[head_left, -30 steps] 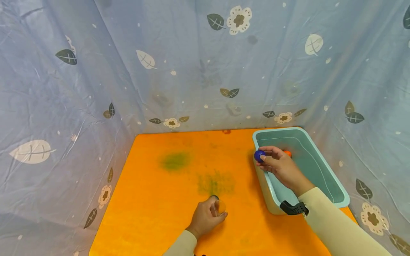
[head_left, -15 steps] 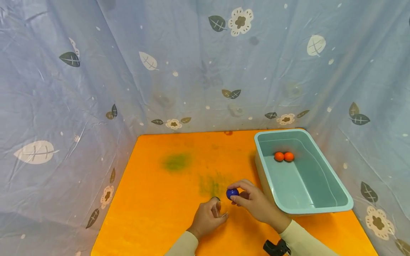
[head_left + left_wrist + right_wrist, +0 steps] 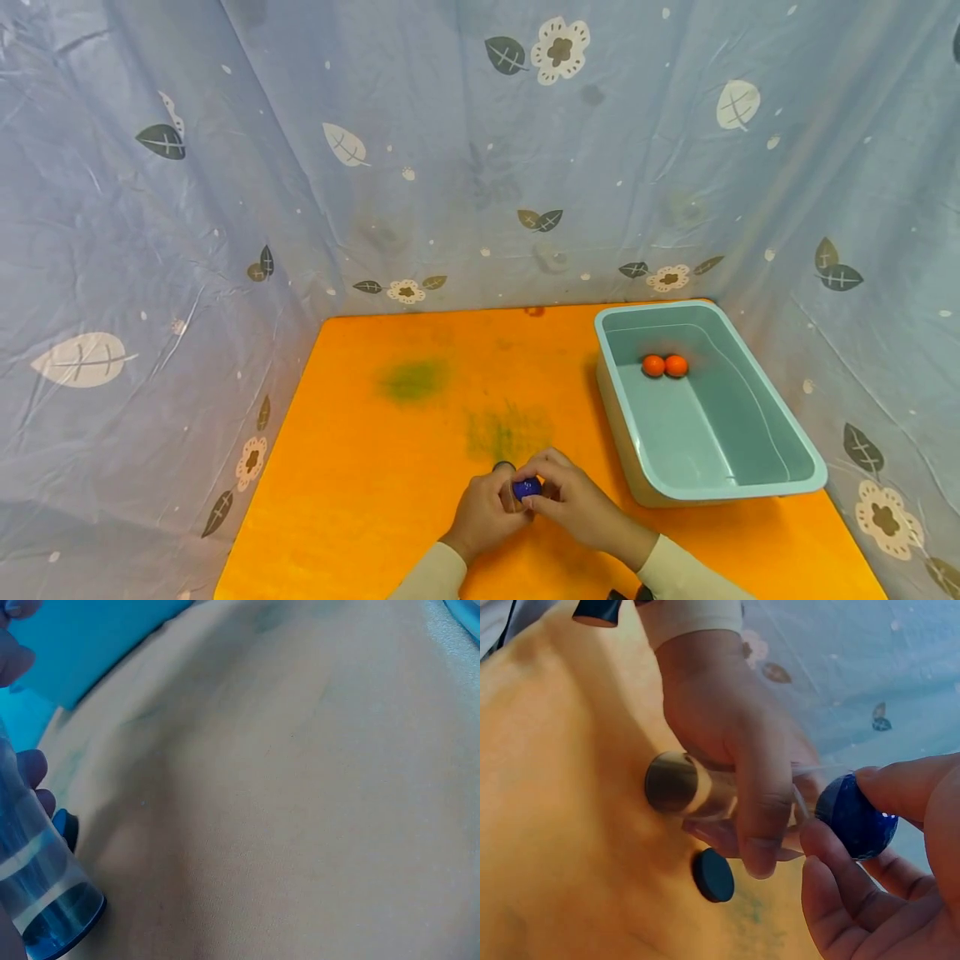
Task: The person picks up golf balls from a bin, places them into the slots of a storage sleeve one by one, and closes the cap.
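Note:
My left hand grips a clear cylindrical container with a dark bottom, tipped over on its side close over the orange table. Its mouth faces my right hand, whose thumb and fingers pinch a shiny blue ball. The ball is right at the mouth, and the clear rim overlaps its near side in the right wrist view. A round black lid lies on the table beside the container. In the left wrist view, the container shows its dark bottom end, with fingertips along its side.
A light blue plastic bin stands at the right of the orange table. Two orange balls sit together inside it at the far end. A patterned blue curtain encloses the table's back and sides.
My right hand has brought the blue ball from over the bin's left rim leftward and nearer, to the container's mouth. The left hand has kept its place with the container.

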The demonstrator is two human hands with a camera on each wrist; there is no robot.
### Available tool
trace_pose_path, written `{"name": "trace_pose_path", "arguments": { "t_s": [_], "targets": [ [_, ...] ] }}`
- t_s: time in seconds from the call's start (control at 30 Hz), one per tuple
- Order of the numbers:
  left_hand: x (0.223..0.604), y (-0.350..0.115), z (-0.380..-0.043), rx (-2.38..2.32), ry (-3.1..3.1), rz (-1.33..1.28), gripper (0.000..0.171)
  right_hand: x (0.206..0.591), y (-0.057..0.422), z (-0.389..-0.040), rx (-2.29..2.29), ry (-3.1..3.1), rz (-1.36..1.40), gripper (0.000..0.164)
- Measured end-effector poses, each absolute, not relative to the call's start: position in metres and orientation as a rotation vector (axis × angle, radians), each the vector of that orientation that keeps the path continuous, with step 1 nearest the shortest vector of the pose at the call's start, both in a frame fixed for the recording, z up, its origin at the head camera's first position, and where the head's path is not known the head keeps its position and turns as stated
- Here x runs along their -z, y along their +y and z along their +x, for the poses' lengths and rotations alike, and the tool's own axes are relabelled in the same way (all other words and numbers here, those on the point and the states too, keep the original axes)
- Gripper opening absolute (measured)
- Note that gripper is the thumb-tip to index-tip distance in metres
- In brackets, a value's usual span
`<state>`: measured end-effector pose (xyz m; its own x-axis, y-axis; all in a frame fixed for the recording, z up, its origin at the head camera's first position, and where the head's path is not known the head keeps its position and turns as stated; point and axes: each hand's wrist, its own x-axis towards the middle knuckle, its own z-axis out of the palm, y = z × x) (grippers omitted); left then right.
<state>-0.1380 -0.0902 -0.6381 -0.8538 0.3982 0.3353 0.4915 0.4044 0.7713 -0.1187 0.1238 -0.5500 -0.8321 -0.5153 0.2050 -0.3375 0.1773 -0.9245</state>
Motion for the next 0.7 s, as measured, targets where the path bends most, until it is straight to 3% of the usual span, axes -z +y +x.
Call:
{"name": "trace_pose_path", "arguments": {
  "t_s": [0.1, 0.37, 0.7],
  "targets": [
    [0.6385, -0.0891, -0.1375, 1.438, -2.565, -0.801, 0.040, 0.5519, 0.1232, -0.1177, 1.719, 2.306, -0.804, 0.024],
    [0.6387, -0.0898, -0.1360, 1.494, -2.585, -0.781, 0.024, 0.5533, 0.1239, -0.1154, 1.711, 2.327, -0.750, 0.026],
    [0.6357, -0.0895, -0.1345, 1.469, -2.558, -0.825, 0.032, 0.5506, 0.1234, -0.1140, 1.668, 2.366, -0.687, 0.030]
  ]
}}
